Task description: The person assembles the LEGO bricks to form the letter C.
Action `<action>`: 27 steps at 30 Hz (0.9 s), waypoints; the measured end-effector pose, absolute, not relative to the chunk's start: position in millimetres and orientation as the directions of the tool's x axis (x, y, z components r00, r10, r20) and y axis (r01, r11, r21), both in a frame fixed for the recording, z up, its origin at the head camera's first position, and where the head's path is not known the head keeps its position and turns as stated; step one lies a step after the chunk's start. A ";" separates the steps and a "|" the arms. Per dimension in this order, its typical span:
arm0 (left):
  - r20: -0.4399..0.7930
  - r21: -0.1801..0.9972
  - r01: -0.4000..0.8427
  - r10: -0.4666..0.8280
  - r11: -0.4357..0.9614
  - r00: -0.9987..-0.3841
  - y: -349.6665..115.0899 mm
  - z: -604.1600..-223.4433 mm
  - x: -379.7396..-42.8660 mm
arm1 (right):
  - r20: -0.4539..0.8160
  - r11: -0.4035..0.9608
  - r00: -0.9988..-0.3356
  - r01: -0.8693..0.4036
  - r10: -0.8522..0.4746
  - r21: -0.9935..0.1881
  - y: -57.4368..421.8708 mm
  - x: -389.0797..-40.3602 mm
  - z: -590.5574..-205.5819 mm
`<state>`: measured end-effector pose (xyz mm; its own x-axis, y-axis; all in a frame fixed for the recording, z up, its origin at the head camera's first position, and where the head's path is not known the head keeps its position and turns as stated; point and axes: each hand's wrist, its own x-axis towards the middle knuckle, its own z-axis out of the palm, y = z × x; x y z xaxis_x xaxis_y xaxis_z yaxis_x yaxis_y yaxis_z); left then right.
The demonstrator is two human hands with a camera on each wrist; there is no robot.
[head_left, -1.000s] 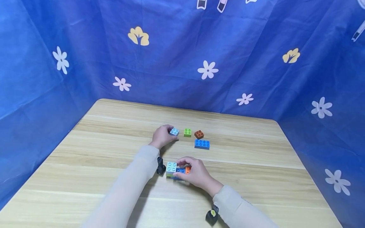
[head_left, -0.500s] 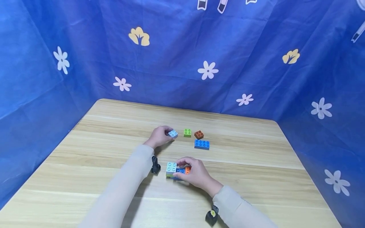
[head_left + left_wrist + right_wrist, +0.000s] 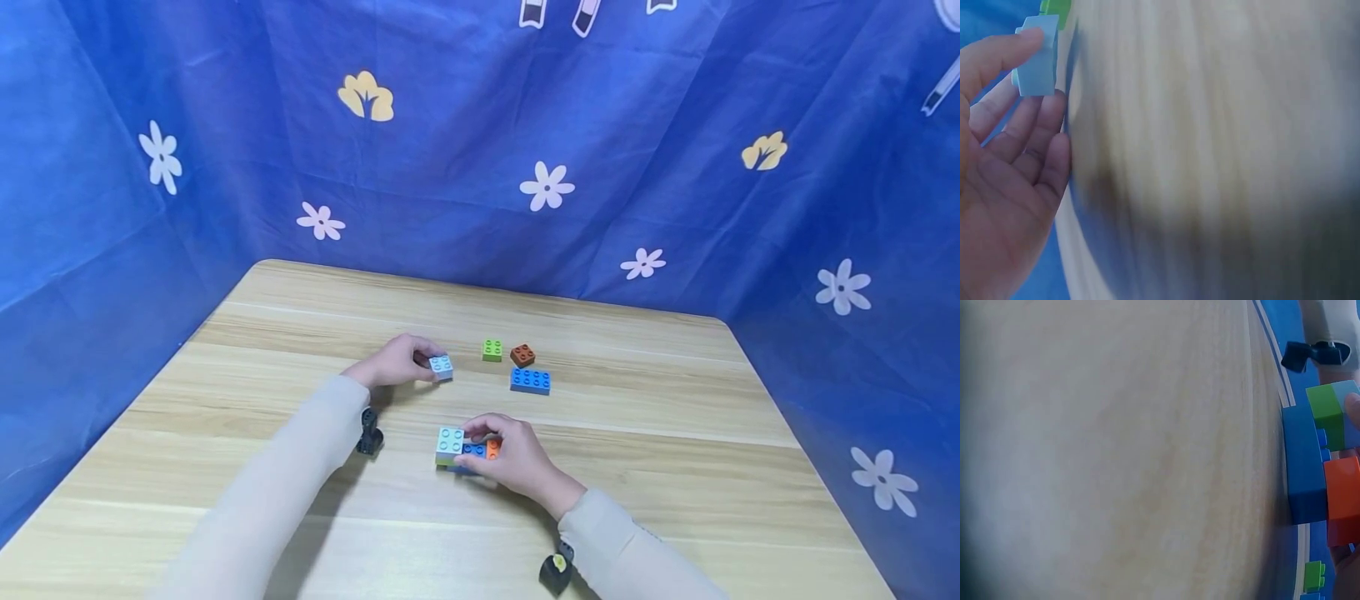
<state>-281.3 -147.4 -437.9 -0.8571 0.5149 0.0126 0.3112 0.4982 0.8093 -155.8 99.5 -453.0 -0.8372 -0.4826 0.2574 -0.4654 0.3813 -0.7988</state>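
My left hand (image 3: 396,360) pinches a light blue toy building brick (image 3: 442,367) between thumb and fingertips, left of the loose bricks. In the left wrist view the thumb presses one side of this light blue brick (image 3: 1038,72). Nearer the body, my right hand (image 3: 519,457) grips a small brick assembly. Its base is a long blue brick (image 3: 1305,465) on the table. At the left end a green brick (image 3: 1325,415) sits on it, topped by a second light blue brick (image 3: 451,440). An orange brick (image 3: 1342,494) is fixed at the other end, partly hidden by the fingers.
Beyond the hands, a lime green brick (image 3: 492,350), a reddish-brown brick (image 3: 522,356) and a long blue brick (image 3: 530,382) lie loose on the wooden table (image 3: 637,417). Blue cloth (image 3: 465,167) printed with flowers surrounds the back and sides.
My left hand has drawn the light blue brick leftward and toward the body, away from the lime green one. The right hand and its assembly stay in place.
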 end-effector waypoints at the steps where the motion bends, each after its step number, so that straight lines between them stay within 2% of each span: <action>1: 0.015 0.809 0.318 0.524 0.494 -0.852 -149.0 -436.2 -279.5 | 0.255 0.384 -0.838 -0.464 -0.483 -0.798 99.5 -155.9 -453.1; 12: 0.061 0.807 0.390 0.595 0.443 -0.801 -156.2 -416.3 -253.5 | 0.242 0.393 -0.846 -0.450 -0.476 -0.802 99.7 -156.6 -453.9; 27: 0.132 0.818 0.479 0.708 0.318 -0.694 -144.9 -398.0 -204.9 | 0.273 0.373 -0.835 -0.474 -0.477 -0.797 99.3 -156.2 -454.2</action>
<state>-204.9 -144.9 -398.0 -0.6943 0.7076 0.1317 0.4790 0.3177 0.8183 -156.2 99.3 -454.2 -0.8354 -0.4769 0.2734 -0.4741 0.3735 -0.7973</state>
